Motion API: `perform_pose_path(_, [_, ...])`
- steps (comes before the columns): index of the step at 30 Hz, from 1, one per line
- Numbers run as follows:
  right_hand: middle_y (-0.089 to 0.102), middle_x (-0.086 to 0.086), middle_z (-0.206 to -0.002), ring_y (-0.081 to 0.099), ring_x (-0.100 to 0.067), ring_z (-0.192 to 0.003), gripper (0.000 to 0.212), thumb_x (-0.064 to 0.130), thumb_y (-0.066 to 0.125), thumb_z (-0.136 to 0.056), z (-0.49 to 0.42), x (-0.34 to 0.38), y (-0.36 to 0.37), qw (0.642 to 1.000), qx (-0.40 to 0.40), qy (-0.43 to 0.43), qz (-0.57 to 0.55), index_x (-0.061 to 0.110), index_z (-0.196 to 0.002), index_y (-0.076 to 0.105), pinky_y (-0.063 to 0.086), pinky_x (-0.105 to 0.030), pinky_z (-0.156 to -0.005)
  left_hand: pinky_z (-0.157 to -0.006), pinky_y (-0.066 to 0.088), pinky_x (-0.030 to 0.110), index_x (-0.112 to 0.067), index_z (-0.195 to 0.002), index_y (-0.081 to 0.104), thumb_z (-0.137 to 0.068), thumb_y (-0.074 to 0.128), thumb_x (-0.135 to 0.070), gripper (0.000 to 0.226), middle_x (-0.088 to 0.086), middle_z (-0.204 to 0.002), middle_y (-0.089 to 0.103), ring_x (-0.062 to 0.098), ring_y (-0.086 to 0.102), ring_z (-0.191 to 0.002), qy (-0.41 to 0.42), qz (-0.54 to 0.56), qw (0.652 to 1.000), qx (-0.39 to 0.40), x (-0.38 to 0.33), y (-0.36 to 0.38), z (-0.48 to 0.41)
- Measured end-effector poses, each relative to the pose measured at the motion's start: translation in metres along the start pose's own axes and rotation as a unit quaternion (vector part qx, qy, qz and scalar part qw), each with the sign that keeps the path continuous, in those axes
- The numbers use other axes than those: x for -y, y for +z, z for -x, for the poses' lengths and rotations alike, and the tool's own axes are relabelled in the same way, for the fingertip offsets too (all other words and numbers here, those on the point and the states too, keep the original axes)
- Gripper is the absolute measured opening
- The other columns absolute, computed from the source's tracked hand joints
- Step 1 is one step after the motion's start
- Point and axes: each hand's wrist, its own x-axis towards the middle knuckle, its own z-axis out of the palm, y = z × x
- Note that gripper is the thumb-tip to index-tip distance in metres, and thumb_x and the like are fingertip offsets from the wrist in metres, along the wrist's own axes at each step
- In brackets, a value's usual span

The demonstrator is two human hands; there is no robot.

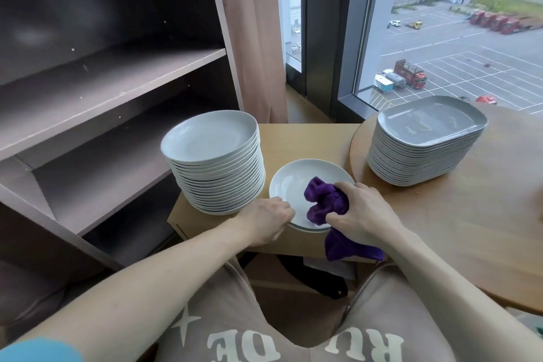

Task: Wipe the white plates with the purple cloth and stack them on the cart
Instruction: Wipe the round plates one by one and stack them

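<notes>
One purple cloth [326, 200] inside white plate [293, 182], plate stack [214, 161] beside

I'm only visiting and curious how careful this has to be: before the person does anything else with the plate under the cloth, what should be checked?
1. Cloth held: the right hand grips the purple cloth. Ok.
2. Plate steadied: the left hand holds the near rim of the round plate. Ok.
3. Plate wiped all over: the cloth covers part of it. Cannot tell.
4. Tall stack beside it stands even, apart from the plate. Ok.
5. What is under the plate: another rim shows below its near edge, on the cart. How many plates lie there, cannot tell.
</notes>
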Motion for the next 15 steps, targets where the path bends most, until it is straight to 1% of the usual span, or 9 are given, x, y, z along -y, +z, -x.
perform_pose_path(2, [0.048,0.015,-0.094,0.043,-0.021,-0.103,0.055,0.052,0.053,-0.066,0.000,0.001,0.000,1.000,0.000,-0.002,0.004,0.041,-0.120,0.054,0.049,-0.043,-0.088,-0.081,0.049,0.035,-0.014,-0.104,0.058,-0.102,0.046,-0.014,0.012,0.002,-0.103,0.058,0.020,0.053,-0.098,-0.010,0.042,0.999,-0.007,0.004,0.000,0.001])
perform_pose_path(3, [0.047,0.015,-0.095,0.043,-0.021,-0.103,0.054,0.052,0.053,-0.067,0.000,0.001,0.001,1.000,0.000,-0.004,0.006,0.041,-0.120,0.054,0.049,-0.043,-0.088,-0.082,0.048,0.035,-0.014,-0.104,0.056,-0.101,0.048,-0.011,0.009,0.001,-0.103,0.056,0.019,0.051,-0.098,-0.011,0.043,0.999,-0.006,0.005,-0.001,0.002])
perform_pose_path(5, [0.047,0.014,-0.094,0.042,-0.021,-0.102,0.054,0.052,0.054,-0.068,0.001,0.002,0.001,1.000,0.000,-0.008,0.007,0.040,-0.120,0.054,0.049,-0.043,-0.088,-0.079,0.049,0.036,-0.015,-0.103,0.052,-0.098,0.048,-0.006,0.011,0.001,-0.104,0.051,0.019,0.048,-0.097,-0.014,0.040,0.999,-0.002,0.006,-0.003,0.003])
perform_pose_path(7, [0.046,0.014,-0.094,0.042,-0.021,-0.102,0.055,0.052,0.055,-0.068,0.001,0.002,0.001,1.000,0.001,-0.009,0.006,0.040,-0.121,0.054,0.049,-0.043,-0.088,-0.075,0.049,0.036,-0.015,-0.103,0.050,-0.097,0.048,-0.004,0.012,0.002,-0.103,0.049,0.020,0.048,-0.095,-0.018,0.037,0.999,-0.003,0.007,-0.007,0.005])
perform_pose_path(10, [0.045,0.016,-0.092,0.041,-0.021,-0.102,0.054,0.051,0.054,-0.068,0.001,0.002,0.000,1.000,0.000,-0.006,0.003,0.040,-0.120,0.054,0.049,-0.043,-0.089,-0.066,0.042,0.031,-0.014,-0.100,0.050,-0.098,0.048,-0.014,0.003,0.003,-0.100,0.050,0.020,0.051,-0.091,-0.025,-0.009,1.000,-0.014,0.007,-0.017,0.005])
perform_pose_path(11, [0.044,0.016,-0.092,0.041,-0.022,-0.103,0.054,0.051,0.054,-0.068,0.001,0.002,-0.001,1.000,0.000,-0.005,0.003,0.040,-0.121,0.053,0.049,-0.043,-0.089,-0.066,0.041,0.031,-0.014,-0.099,0.051,-0.099,0.047,-0.017,0.004,0.003,-0.100,0.051,0.020,0.052,-0.091,-0.028,-0.026,0.999,-0.019,0.007,-0.021,0.003])
perform_pose_path(13, [0.044,0.014,-0.093,0.041,-0.022,-0.104,0.053,0.050,0.057,-0.071,0.001,0.002,-0.001,1.000,-0.001,-0.001,0.004,0.040,-0.123,0.053,0.049,-0.043,-0.090,-0.069,0.045,0.034,-0.014,-0.102,0.053,-0.101,0.047,-0.020,0.009,0.004,-0.103,0.054,0.021,0.053,-0.095,-0.045,-0.056,0.997,-0.013,0.008,-0.028,-0.002])
perform_pose_path(15, [0.046,0.011,-0.096,0.041,-0.022,-0.104,0.053,0.050,0.058,-0.073,0.002,0.002,-0.001,1.000,-0.005,-0.001,0.005,0.040,-0.124,0.052,0.048,-0.042,-0.090,-0.072,0.050,0.035,-0.014,-0.106,0.054,-0.102,0.047,-0.018,0.009,0.004,-0.106,0.055,0.022,0.056,-0.099,-0.056,-0.100,0.993,0.001,0.010,-0.035,-0.007])
